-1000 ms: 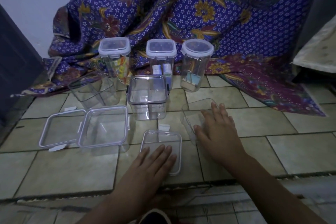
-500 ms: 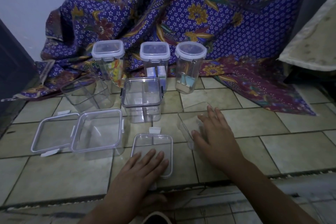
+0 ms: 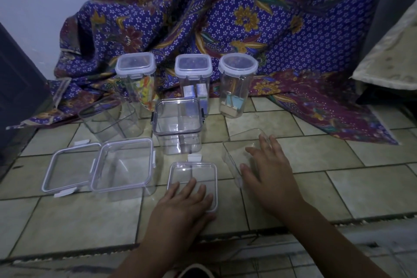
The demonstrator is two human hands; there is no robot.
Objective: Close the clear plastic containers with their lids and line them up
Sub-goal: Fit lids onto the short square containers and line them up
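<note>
My left hand (image 3: 185, 202) lies flat with fingers spread on a small clear lid (image 3: 193, 175) on the tiled floor. My right hand (image 3: 267, 169) rests on the open top of a small clear container (image 3: 237, 149) just right of that lid, thumb against its near wall. A lidded square container (image 3: 178, 123) stands behind the lid. At the left a wide container (image 3: 123, 166) carries its lid, with a loose lid (image 3: 71, 167) beside it. An open container (image 3: 108, 117) stands behind those.
Three tall closed containers (image 3: 135, 81) (image 3: 194, 79) (image 3: 237, 83) with small items inside stand in a row at the back, against a draped purple patterned cloth (image 3: 225, 18). A dark panel (image 3: 18, 88) stands at the left, a pale cushion (image 3: 392, 58) at the right.
Both hands have stayed on the lid and the small container. The view has shifted slightly; nothing on the floor has visibly moved.
</note>
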